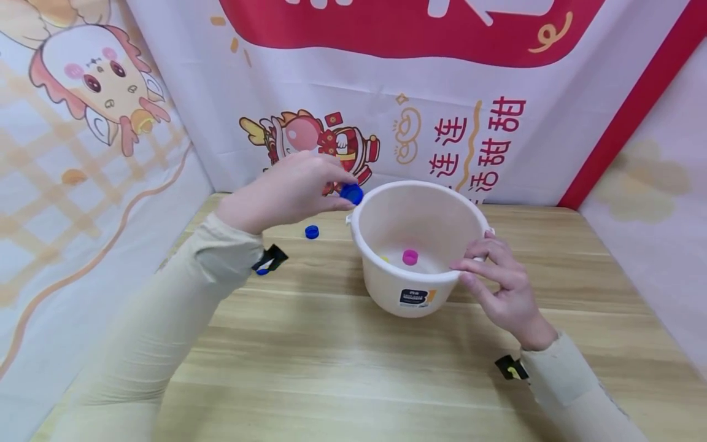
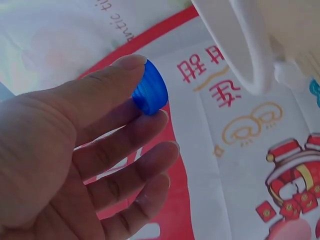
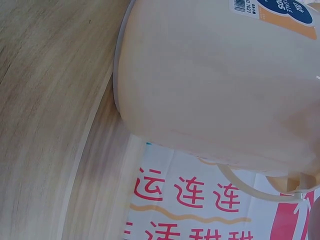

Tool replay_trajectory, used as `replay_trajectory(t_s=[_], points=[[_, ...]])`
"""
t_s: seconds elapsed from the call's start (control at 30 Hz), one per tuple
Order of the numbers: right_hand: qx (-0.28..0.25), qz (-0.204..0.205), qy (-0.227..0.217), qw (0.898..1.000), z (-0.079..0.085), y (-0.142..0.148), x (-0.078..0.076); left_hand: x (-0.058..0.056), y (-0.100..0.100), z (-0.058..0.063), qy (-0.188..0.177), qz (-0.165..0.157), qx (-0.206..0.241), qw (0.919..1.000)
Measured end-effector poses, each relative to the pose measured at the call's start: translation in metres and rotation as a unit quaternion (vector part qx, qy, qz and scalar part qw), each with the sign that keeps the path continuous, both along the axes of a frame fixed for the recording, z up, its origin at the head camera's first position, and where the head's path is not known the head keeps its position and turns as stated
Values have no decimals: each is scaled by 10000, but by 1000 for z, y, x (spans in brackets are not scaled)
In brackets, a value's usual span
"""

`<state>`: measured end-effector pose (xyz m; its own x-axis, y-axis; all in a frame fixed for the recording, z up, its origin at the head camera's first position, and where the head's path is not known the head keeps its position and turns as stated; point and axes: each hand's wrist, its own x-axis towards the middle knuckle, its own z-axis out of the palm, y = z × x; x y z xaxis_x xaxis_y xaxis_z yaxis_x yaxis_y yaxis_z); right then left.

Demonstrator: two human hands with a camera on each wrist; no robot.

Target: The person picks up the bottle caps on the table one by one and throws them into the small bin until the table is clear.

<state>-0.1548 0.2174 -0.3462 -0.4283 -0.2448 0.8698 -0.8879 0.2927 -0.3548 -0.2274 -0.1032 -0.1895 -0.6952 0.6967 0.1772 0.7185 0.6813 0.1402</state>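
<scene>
Between thumb and fingertips, my left hand (image 1: 293, 190) pinches a blue bottle cap (image 1: 351, 194), held just outside the left rim of a cream plastic bucket (image 1: 386, 279). The left wrist view shows the same ribbed blue cap (image 2: 154, 90) at the thumb tip, other fingers loosely bent. My right hand (image 1: 501, 285) grips the bucket's right rim, thumb on the outer wall. Inside, on the bottom, lie a pink cap (image 1: 410, 256) and a yellow piece (image 1: 385, 259), mostly hidden by the near wall. The right wrist view looks along the bucket's side (image 3: 210, 95).
Another blue cap (image 1: 312, 232) lies on the wooden table (image 1: 309, 362) left of the bucket. A bit of blue (image 1: 262, 272) shows by the left wrist's black strap. The bucket's handle (image 3: 250, 191) hangs at its far side. Printed cloth (image 1: 309, 73) walls in the table.
</scene>
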Motion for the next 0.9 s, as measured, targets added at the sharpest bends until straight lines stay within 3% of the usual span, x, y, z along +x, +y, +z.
replay_trajectory(t_s=[0.2, 0.5, 0.77, 0.9], points=[[-56, 51, 52, 10000, -3, 1, -2, -8, 29, 3, -209, -395, 71, 9990], [-29, 86, 37, 10000, -2, 1, -2, -16, 57, 6, -294, -636, -98, 9975], [-13, 61, -22, 10000, -1, 0, 0, -19, 70, 5, -262, -707, -147, 9970], [-10, 59, -17, 10000, 0, 1, 0, -21, 72, 1, -440, -587, -113, 9972]])
